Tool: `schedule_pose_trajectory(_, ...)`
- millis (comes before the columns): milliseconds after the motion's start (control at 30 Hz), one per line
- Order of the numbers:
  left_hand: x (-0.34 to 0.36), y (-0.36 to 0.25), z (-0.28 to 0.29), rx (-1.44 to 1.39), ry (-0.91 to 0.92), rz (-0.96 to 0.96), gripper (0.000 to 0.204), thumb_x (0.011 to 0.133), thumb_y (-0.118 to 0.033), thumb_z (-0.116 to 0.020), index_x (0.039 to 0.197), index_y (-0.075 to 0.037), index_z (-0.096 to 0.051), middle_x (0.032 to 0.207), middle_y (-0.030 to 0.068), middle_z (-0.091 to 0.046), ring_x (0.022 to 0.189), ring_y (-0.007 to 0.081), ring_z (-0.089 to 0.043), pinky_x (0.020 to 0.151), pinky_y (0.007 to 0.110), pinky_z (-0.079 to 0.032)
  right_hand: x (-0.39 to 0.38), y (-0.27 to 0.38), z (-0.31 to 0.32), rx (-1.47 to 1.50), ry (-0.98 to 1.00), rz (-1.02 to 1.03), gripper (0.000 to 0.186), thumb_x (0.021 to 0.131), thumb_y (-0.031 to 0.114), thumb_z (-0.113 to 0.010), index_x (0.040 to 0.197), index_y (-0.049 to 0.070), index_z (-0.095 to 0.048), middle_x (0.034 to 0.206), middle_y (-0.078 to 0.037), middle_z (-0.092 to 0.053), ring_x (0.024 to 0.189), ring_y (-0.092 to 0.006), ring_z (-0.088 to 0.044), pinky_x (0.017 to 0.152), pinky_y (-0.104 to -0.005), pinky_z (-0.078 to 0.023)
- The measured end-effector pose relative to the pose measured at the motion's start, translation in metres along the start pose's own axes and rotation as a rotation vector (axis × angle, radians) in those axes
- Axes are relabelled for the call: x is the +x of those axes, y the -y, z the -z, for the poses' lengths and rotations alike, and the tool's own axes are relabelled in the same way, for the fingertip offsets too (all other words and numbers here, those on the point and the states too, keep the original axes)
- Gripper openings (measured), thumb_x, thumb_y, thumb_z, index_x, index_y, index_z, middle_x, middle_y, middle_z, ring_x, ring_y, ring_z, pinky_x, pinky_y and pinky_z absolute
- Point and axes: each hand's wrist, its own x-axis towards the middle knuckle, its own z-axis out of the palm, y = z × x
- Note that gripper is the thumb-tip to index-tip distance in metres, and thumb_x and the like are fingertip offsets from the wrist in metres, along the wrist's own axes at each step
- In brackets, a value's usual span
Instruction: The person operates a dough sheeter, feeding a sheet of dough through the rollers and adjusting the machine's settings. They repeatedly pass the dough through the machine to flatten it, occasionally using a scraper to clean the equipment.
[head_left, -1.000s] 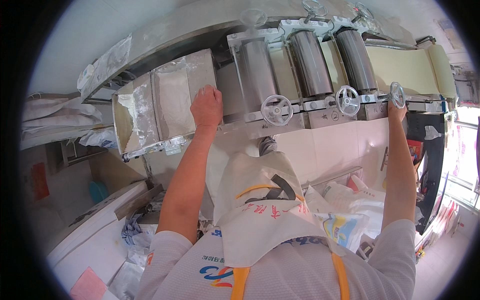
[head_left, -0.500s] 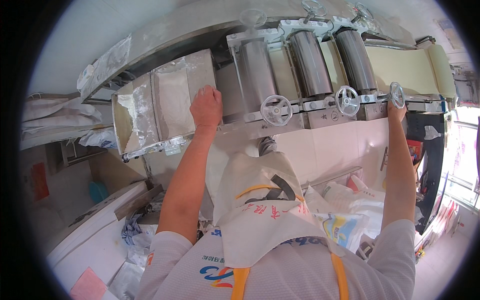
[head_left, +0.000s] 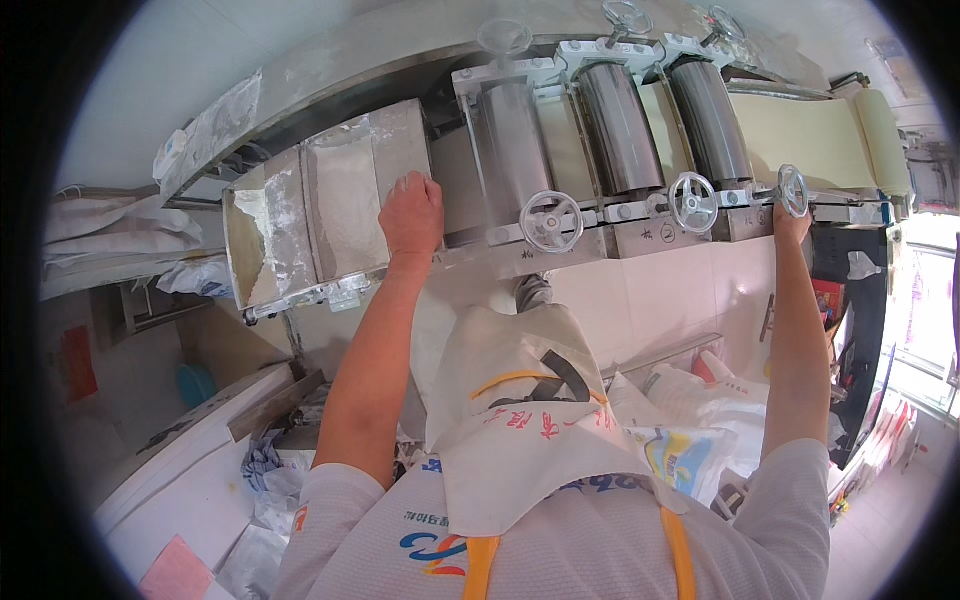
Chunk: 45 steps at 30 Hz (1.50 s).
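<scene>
My left hand is closed in a fist on the near right part of a flour-dusted metal hopper; whether anything is inside the fingers is hidden. To its right run three steel rollers of a dough sheeting machine, among them the middle roller. Far to the right, my right hand is raised against the machine's near side, just below a metal handwheel. Its fingers are hidden there. A pale yellow dough sheet leads from the last roller to an upright dough roll.
Two more near-side handwheels, a left handwheel and a middle handwheel, stick out toward me. White sacks lie on the floor to my right. A dark cabinet stands beyond my right arm. At left are folded white cloths.
</scene>
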Motion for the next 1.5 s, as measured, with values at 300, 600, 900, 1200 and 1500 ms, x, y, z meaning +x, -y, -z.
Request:
schedule_pose_trajectory(300, 0.001, -0.002, 0.000, -0.041, 0.003, 0.018, 0.022, 0.101, -0.027, -0.057, 0.089, -0.008, -0.060, 0.085, 0.0135, -0.067, 0.079, 0.0368, -0.068, 0.066, 0.052, -0.054, 0.002, 0.000, 0.002, 0.013, 0.013, -0.096, 0.038, 0.089, 0.037, -0.060, 0.107, 0.007, -0.075, 0.109, -0.023, -0.074, 0.108, -0.0435, -0.068, 0.096, -0.0481, -0.054)
schedule_pose_trajectory(600, 0.000, -0.001, 0.001, -0.007, -0.001, 0.005, 0.021, 0.099, -0.026, -0.059, 0.087, -0.009, -0.059, 0.083, 0.0127, -0.065, 0.077, 0.0344, -0.068, 0.063, 0.048, -0.056, -0.004, 0.020, 0.011, 0.031, 0.026, -0.156, 0.037, 0.089, 0.033, -0.057, 0.108, 0.007, -0.074, 0.113, -0.025, -0.072, 0.111, -0.0460, -0.067, 0.098, -0.0504, -0.053)
schedule_pose_trajectory(900, -0.002, 0.002, 0.004, -0.025, -0.008, 0.021, 0.022, 0.100, -0.027, -0.058, 0.088, -0.009, -0.060, 0.084, 0.0131, -0.066, 0.078, 0.0364, -0.068, 0.065, 0.051, -0.054, -0.006, 0.021, 0.004, 0.000, 0.006, -0.024, 0.033, 0.088, 0.029, -0.057, 0.104, 0.006, -0.073, 0.110, -0.024, -0.072, 0.106, -0.0463, -0.067, 0.095, -0.0517, -0.054)
schedule_pose_trajectory(1200, 0.000, -0.001, -0.002, -0.046, -0.012, 0.017, 0.021, 0.100, -0.026, -0.059, 0.088, -0.009, -0.059, 0.083, 0.0132, -0.066, 0.078, 0.0365, -0.068, 0.065, 0.051, -0.054, 0.004, -0.018, -0.009, -0.073, -0.036, 0.089, 0.032, 0.087, 0.030, -0.058, 0.102, 0.005, -0.072, 0.105, -0.022, -0.074, 0.101, -0.0459, -0.068, 0.091, -0.0522, -0.055)
schedule_pose_trajectory(1500, -0.001, 0.000, -0.001, -0.015, -0.010, 0.006, 0.019, 0.099, -0.026, -0.060, 0.088, -0.010, -0.060, 0.084, 0.0124, -0.065, 0.077, 0.0347, -0.068, 0.063, 0.049, -0.056, 0.001, -0.003, 0.001, -0.067, 0.023, -0.003, 0.039, 0.090, 0.037, -0.059, 0.110, 0.007, -0.073, 0.111, -0.023, -0.073, 0.109, -0.0449, -0.067, 0.096, -0.0501, -0.053)
